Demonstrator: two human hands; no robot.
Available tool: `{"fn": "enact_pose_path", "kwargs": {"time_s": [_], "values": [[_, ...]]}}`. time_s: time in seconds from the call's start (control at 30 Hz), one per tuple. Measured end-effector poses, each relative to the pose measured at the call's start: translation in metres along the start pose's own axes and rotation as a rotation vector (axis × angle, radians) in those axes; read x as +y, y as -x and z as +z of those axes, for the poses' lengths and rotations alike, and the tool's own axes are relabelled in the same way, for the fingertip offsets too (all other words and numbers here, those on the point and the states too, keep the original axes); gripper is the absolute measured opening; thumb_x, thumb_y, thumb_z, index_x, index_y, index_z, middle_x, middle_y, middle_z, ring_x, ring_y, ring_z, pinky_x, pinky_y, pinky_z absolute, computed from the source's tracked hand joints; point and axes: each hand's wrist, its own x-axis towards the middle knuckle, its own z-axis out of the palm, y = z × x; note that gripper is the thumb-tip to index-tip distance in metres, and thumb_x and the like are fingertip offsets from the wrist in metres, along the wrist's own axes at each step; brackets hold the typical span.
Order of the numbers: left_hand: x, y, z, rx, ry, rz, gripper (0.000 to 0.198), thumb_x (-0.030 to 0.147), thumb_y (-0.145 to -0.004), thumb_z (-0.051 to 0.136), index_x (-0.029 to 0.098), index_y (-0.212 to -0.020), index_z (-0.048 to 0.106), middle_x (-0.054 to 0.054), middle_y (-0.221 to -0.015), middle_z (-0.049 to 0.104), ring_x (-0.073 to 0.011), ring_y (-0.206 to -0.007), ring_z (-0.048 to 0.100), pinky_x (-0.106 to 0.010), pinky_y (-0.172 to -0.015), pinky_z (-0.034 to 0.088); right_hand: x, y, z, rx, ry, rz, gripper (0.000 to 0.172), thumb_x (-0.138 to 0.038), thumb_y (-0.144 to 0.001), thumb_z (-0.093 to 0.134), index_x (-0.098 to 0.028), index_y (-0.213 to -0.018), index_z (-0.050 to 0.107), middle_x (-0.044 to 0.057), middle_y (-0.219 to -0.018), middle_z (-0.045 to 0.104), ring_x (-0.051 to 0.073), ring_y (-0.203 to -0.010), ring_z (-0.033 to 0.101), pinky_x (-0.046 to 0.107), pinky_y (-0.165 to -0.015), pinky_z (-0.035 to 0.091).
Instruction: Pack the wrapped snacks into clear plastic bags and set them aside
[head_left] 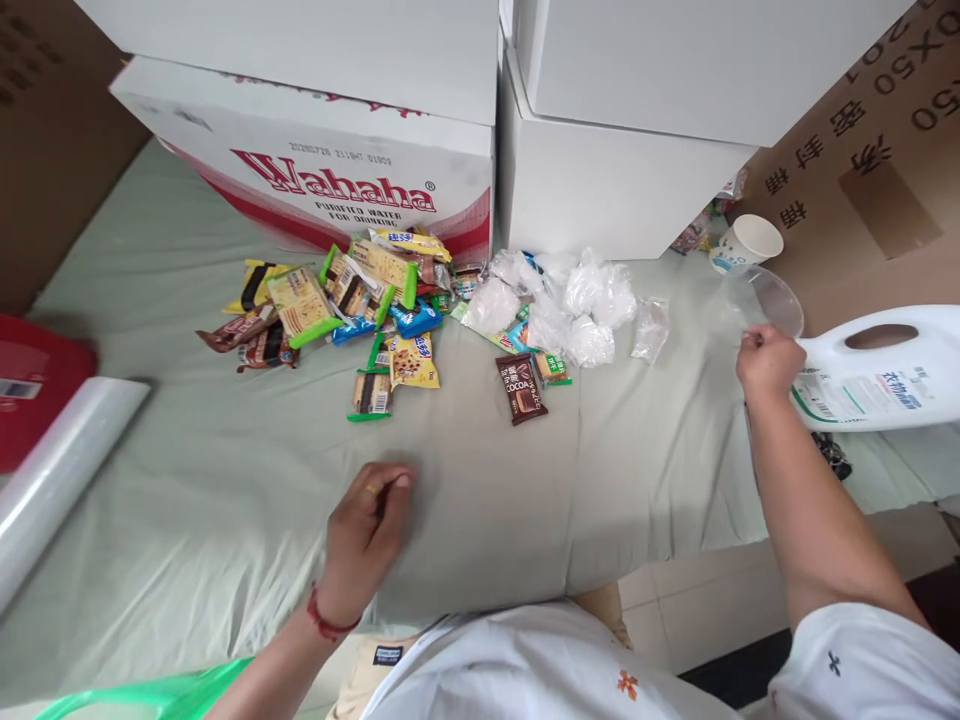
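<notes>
My left hand [369, 530] rests on the green-grey sheet [480, 490], fingers curled in and thumb against them, with nothing showing in it. Reaching out to the right, my right hand [769, 362] is closed at the near edge of a clear plastic cup [772, 298], which is tilted. Beyond my left hand lies a pile of wrapped snacks [367, 285] in yellow, green, blue and brown. A brown cocoa packet [522, 390] lies apart in front of several crumpled clear plastic bags [589, 300].
A paper cup [750, 242] stands behind the clear cup, and a white detergent bottle [892, 370] lies at right. White boxes [600, 185] and a Wahaha carton [322, 170] line the back. At left are a plastic film roll [67, 480] and a red object [45, 380].
</notes>
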Motion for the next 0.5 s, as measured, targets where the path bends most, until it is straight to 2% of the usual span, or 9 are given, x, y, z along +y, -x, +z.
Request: {"fn": "enact_pose_path", "kwargs": {"time_s": [0.1,0.27,0.4,0.5], "values": [[-0.018,0.020,-0.017,0.027,-0.215,0.079,0.017,0.028,-0.103,0.051,0.021,-0.100,0.066,-0.002,-0.095,0.067,-0.0151,-0.085,0.066,-0.026,-0.077,0.050,-0.005,-0.041,0.016,-0.018,0.081,0.136,0.042,-0.029,-0.088,0.061,0.008,-0.102,0.076,0.025,-0.097,0.074,0.018,-0.086,0.063,0.039,-0.078,0.035],[-0.027,0.038,-0.018,0.042,-0.393,0.340,0.012,0.019,-0.101,0.053,0.020,-0.107,0.063,-0.005,-0.102,0.067,-0.0166,-0.090,0.069,-0.027,-0.082,0.054,-0.016,-0.090,0.035,-0.082,0.072,0.103,0.047,-0.028,-0.087,0.056,0.014,-0.102,0.072,0.028,-0.103,0.073,0.017,-0.093,0.064,0.036,-0.078,0.035],[-0.028,0.037,-0.014,0.066,-0.444,0.394,0.013,0.015,-0.101,0.053,0.020,-0.108,0.063,-0.006,-0.103,0.066,-0.0171,-0.088,0.069,-0.027,-0.082,0.056,-0.033,-0.110,0.036,-0.108,0.084,0.084,0.051,-0.029,-0.087,0.051,0.017,-0.099,0.070,0.031,-0.104,0.071,0.018,-0.097,0.065,0.036,-0.077,0.035],[-0.027,0.036,-0.014,0.073,-0.423,0.383,0.013,0.015,-0.100,0.055,0.020,-0.106,0.065,-0.007,-0.102,0.067,-0.0173,-0.088,0.070,-0.027,-0.082,0.057,-0.049,-0.111,0.027,-0.100,0.079,0.041,0.054,-0.029,-0.090,0.043,0.018,-0.097,0.070,0.033,-0.112,0.068,0.019,-0.100,0.065,0.035,-0.078,0.037]]}}
